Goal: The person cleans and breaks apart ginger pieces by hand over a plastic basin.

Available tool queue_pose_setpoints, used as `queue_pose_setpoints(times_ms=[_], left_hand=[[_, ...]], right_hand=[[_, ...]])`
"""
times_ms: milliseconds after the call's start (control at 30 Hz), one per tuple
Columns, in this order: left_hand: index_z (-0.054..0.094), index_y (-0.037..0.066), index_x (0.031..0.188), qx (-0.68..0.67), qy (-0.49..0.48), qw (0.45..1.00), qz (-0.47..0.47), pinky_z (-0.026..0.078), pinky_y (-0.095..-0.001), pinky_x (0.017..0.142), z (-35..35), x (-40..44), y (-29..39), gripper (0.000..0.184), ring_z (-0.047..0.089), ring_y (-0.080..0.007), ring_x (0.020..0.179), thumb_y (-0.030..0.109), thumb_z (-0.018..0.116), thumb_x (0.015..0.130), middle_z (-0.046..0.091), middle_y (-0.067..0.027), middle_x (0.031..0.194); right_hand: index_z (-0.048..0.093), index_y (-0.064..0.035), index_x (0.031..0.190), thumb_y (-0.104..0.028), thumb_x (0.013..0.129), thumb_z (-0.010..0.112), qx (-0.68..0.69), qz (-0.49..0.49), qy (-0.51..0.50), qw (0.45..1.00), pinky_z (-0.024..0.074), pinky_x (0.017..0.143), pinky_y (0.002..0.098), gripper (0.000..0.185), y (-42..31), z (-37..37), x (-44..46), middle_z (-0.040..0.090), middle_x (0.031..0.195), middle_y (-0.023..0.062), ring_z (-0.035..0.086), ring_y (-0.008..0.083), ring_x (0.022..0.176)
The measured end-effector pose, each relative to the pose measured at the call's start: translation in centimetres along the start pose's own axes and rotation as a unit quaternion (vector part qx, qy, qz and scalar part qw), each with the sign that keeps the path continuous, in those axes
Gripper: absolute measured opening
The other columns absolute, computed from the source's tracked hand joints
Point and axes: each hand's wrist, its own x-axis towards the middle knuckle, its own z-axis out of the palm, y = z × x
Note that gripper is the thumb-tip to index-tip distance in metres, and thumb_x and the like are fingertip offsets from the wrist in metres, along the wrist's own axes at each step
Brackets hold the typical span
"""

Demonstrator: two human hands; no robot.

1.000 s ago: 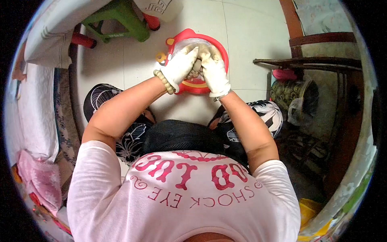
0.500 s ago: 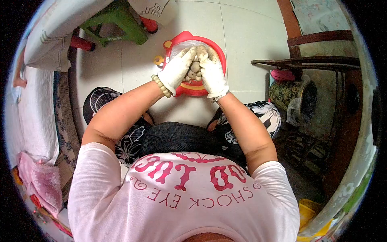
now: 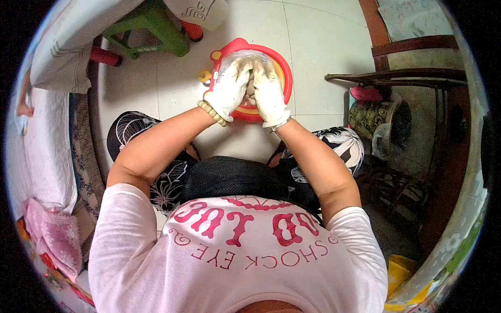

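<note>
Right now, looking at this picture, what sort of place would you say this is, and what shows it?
Probably a room in a home: green stool, pale tiled floor and, at the left, frilly pink fabric.

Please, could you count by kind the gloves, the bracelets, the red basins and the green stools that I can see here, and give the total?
Gloves: 2
Bracelets: 2
Red basin: 1
Green stool: 1
Total: 6
</note>
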Motion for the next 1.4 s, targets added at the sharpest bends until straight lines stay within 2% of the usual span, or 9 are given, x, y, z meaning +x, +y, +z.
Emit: queue_pose_setpoints(times_ms=[67,267,433,500,667,767,933,1033,1400], left_hand=[[0.047,-0.003,0.120,-0.125,-0.019,0.988,-0.088,0.042,-0.0350,0.092,-0.7,0.2,0.7,0.033,0.052,-0.0281,0.108,0.016,0.040,0.095,0.052,-0.0198,0.118],[0.046,-0.001,0.122,-0.352,-0.104,0.908,-0.201,0.041,-0.0310,0.094,-2.5,2.0,1.4,0.032,0.052,-0.0199,0.107,0.015,0.038,0.095,0.053,-0.0137,0.117],[0.046,0.003,0.123,-0.411,-0.118,0.881,-0.200,0.050,-0.0278,0.074,-0.5,1.9,-1.7,0.034,0.056,-0.0134,0.090,0.022,0.038,0.095,0.057,-0.0103,0.107],[0.043,0.001,0.126,-0.482,-0.114,0.844,-0.206,0.043,-0.0286,0.092,-1.7,2.4,-0.4,0.034,0.053,-0.0156,0.105,0.017,0.040,0.095,0.053,-0.0096,0.118],[0.047,0.002,0.124,-0.387,-0.125,0.880,-0.247,0.045,-0.0305,0.089,-3.9,3.1,2.1,0.035,0.055,-0.0160,0.103,0.022,0.042,0.095,0.058,-0.0120,0.112],[0.050,0.000,0.119,-0.116,-0.149,0.978,-0.085,0.046,-0.0347,0.086,-2.6,2.9,-0.1,0.039,0.059,-0.0244,0.100,0.029,0.046,0.093,0.059,-0.0170,0.111],[0.049,0.003,0.119,-0.016,-0.121,0.991,0.054,0.047,-0.0375,0.082,-2.5,2.6,-1.4,0.036,0.060,-0.0278,0.091,0.022,0.050,0.089,0.060,-0.0192,0.100],[0.052,0.005,0.118,-0.169,-0.157,0.944,-0.237,0.050,-0.0301,0.058,-3.3,3.3,-0.5,0.031,0.061,-0.0163,0.064,0.022,0.047,0.092,0.064,-0.0111,0.089],[0.052,0.006,0.121,-0.110,-0.142,0.966,-0.184,0.050,-0.0317,0.075,-1.0,2.7,-4.8,0.033,0.063,-0.0207,0.086,0.019,0.049,0.091,0.063,-0.0129,0.100]], right_hand=[[0.050,-0.0066,0.111,-0.037,0.098,0.035,0.030,-0.003,-0.009,1.000,0.0392,0.042,0.0208,0.037,-1.1,-0.6,-0.3,0.055,0.076,0.0012,0.047,0.0064,0.051],[0.053,-0.0094,0.109,-0.033,0.096,0.041,0.449,0.196,-0.063,0.870,0.0474,0.049,0.0202,0.029,-2.5,-1.5,0.6,0.060,0.093,0.0023,0.058,0.0089,0.067],[0.055,-0.0089,0.098,-0.027,0.094,0.047,0.282,0.154,-0.039,0.946,0.0489,0.057,0.0258,0.021,-1.6,-1.3,0.8,0.057,0.084,0.0005,0.058,0.0098,0.070],[0.055,-0.0081,0.101,-0.024,0.093,0.048,0.458,0.201,-0.107,0.859,0.0504,0.062,0.0273,0.019,-0.7,-1.9,1.4,0.058,0.086,0.0018,0.059,0.0127,0.070],[0.052,-0.0071,0.107,-0.024,0.094,0.044,0.500,0.231,-0.055,0.833,0.0514,0.067,0.0297,0.023,-0.6,-1.4,1.5,0.059,0.092,0.0052,0.060,0.0157,0.077],[0.047,-0.0067,0.119,-0.030,0.097,0.032,0.475,0.263,-0.070,0.837,0.0501,0.084,0.0388,0.035,-0.8,-1.1,1.4,0.054,0.112,0.0107,0.055,0.0219,0.102],[0.043,-0.0051,0.123,-0.037,0.097,0.033,0.551,0.261,-0.071,0.790,0.0447,0.092,0.0403,0.043,-0.3,-0.5,2.4,0.052,0.115,0.0115,0.053,0.0239,0.105],[0.043,-0.0036,0.123,-0.044,0.095,0.035,0.506,0.256,-0.043,0.823,0.0426,0.095,0.0405,0.050,-0.4,-0.4,2.7,0.051,0.119,0.0128,0.052,0.0249,0.107],[0.036,0.0020,0.132,-0.059,0.089,0.037,0.348,0.270,0.030,0.897,0.0283,0.105,0.0367,0.075,3.4,-1.5,3.2,0.039,0.131,0.0215,0.038,0.0295,0.122]])
